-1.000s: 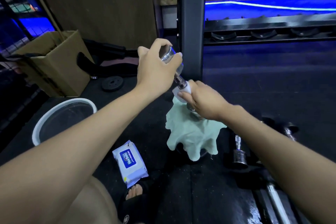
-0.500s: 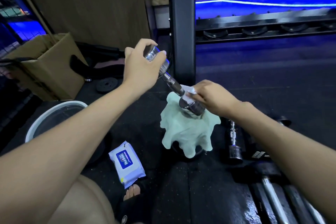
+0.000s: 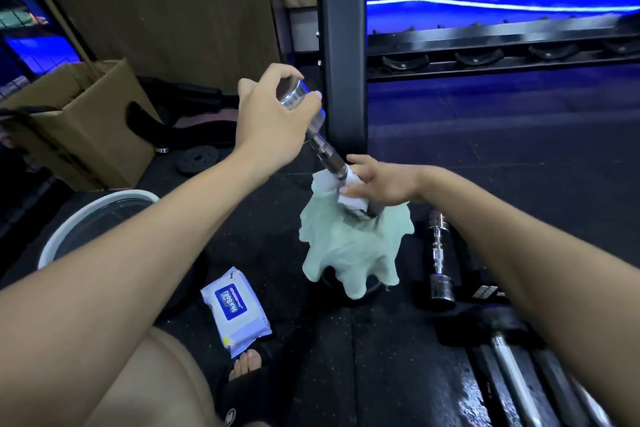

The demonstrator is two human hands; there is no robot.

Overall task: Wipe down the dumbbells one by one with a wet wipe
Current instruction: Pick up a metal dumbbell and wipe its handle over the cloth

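The left hand [image 3: 266, 121] holds a narrow grip round the upper head of a tilted, shiny chrome dumbbell [image 3: 323, 146]. The right hand [image 3: 377, 184] pinches a white wet wipe [image 3: 349, 189] against its lower handle, above a crumpled pale-green cloth [image 3: 349, 250].

Tilted chrome dumbbell [image 3: 325, 149] (wipe-wrapped [image 3: 351, 189])

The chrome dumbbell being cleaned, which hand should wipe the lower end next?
Probably the right hand: it already holds the white wet wipe against the chrome dumbbell near that end, while the left hand grips the top, steadying it.
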